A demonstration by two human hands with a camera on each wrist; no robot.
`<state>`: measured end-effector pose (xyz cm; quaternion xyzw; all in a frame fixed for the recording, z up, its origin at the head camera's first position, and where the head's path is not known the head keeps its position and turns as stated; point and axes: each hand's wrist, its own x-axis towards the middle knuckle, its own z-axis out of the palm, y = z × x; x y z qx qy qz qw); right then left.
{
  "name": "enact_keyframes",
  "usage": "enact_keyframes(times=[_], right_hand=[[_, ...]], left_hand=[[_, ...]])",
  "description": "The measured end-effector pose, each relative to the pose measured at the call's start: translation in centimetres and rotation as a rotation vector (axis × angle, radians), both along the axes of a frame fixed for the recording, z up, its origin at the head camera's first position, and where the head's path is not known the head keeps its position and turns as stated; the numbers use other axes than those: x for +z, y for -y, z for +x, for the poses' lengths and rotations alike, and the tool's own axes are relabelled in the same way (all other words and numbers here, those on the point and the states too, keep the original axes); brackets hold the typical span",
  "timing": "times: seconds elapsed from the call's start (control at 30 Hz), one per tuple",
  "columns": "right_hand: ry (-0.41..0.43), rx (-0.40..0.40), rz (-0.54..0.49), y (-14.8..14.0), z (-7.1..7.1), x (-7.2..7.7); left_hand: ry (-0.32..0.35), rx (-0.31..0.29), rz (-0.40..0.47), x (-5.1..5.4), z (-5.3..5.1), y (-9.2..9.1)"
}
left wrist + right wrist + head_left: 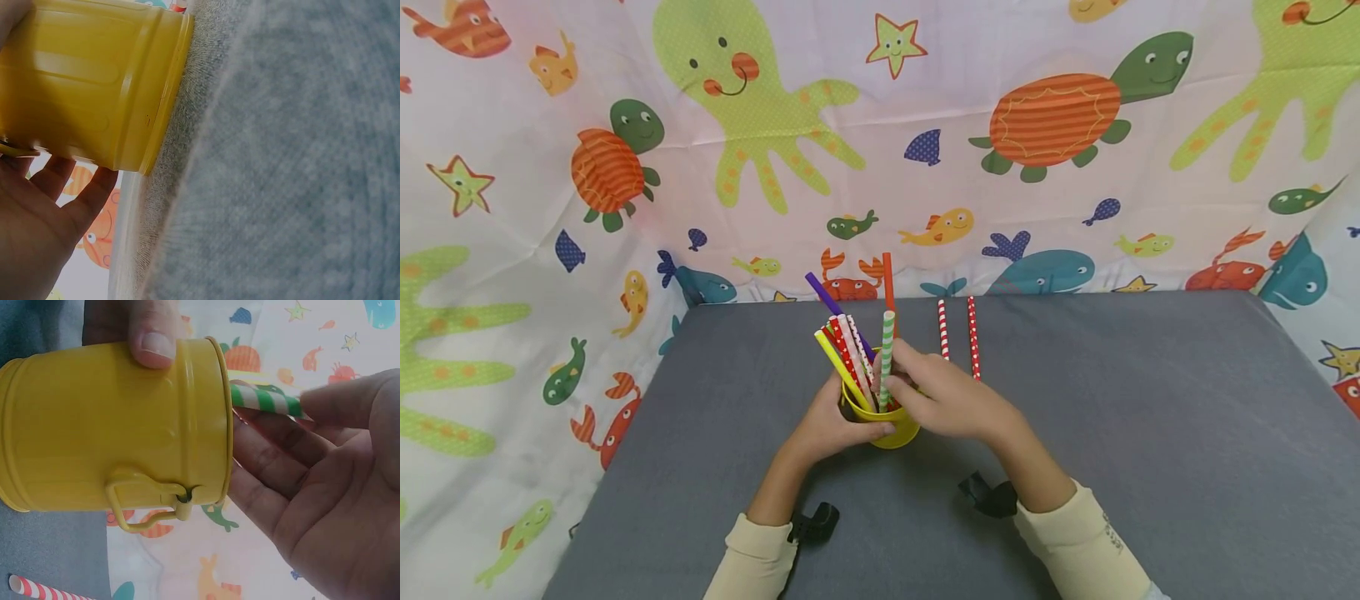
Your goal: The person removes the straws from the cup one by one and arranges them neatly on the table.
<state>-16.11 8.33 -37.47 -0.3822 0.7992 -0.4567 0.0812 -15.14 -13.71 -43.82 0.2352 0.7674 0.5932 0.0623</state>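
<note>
A small yellow metal bucket [895,433] stands on the grey surface, full of paper straws. My left hand [818,427] grips it from the left, thumb across the front; the left wrist view has the fingers under the bucket's side [69,75]. With thumb and fingers my right hand [958,398] pinches a green-and-white striped straw [887,346] at the bucket's mouth; its lower end is hidden inside. Around it lean a yellow straw [838,363], a purple straw [822,293], an orange straw [889,279] and several red or pink patterned ones. The bucket's wire handle [119,500] hangs down its side.
Behind my right hand lie a red-and-white striped straw [943,325] and a red dotted straw [973,333]. The grey cloth-covered table [1150,433] reaches a sea-animal curtain [940,200] at back and sides. Black straps [992,496] hang at both wrists.
</note>
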Motion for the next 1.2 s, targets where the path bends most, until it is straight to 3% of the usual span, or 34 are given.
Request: enact_keyframes(times=[0.53, 0.7, 0.87, 1.2], right_hand=[[-0.004, -0.074, -0.232, -1.1, -0.1, 0.9], [-0.062, -0.106, -0.327, -1.7, -0.5, 1.1], [-0.116, -0.216, -0.375, -2.3, -0.8, 1.2], [-0.21, -0.541, -0.392, -3.9, -1.4, 1.3]], left_hand=[[0.016, 0.004, -0.019, 0.1, 0.1, -0.1], [0.032, 0.018, -0.022, 0.1, 0.1, 0.0], [0.049, 0.028, -0.024, 0.0, 0.1, 0.1], [0.061, 0.027, -0.025, 0.3, 0.1, 0.1]])
